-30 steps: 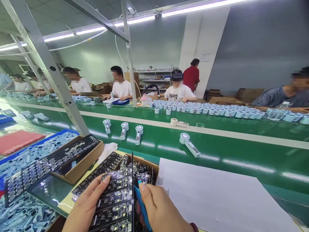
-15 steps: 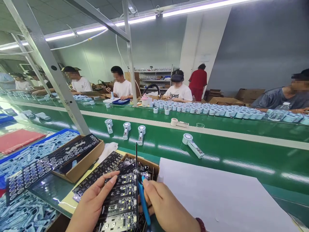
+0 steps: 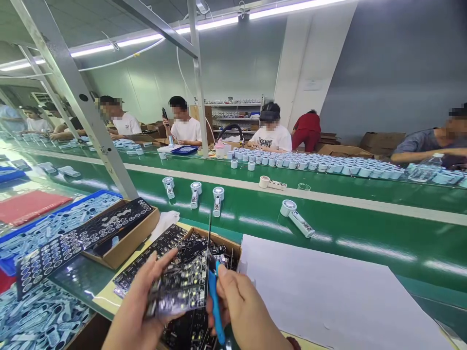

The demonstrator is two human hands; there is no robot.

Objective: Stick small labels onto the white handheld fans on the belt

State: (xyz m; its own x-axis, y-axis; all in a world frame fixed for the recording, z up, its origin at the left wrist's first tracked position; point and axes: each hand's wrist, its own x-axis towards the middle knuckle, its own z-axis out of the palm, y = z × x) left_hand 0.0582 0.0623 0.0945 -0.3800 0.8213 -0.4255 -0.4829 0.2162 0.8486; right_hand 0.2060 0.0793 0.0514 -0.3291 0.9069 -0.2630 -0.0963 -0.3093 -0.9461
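My left hand [image 3: 136, 311] grips a black circuit board panel [image 3: 180, 284] with small white parts on it, held up over the table's near edge. My right hand [image 3: 246, 316] is closed on a blue-handled cutter [image 3: 215, 304], its dark jaws at the panel's right edge beside a thin black strip that stands upright. Just beyond, a small cardboard box [image 3: 233, 250] holds several loose black boards. A longer black board panel [image 3: 151, 257] lies flat to the left of that box.
A white sheet [image 3: 328, 291] covers the table to the right. At left stand a cardboard box with punched black panels [image 3: 109, 226] and a blue tray of pale blue parts [image 3: 44, 226]. Several white handheld devices [image 3: 217, 199] lie on the green conveyor [image 3: 365, 233]. Other people sit beyond it.
The panel in my left hand has tilted and moved up and leftward, now blurred. My right hand with the cutter stays at its right edge. The view shifted slightly.
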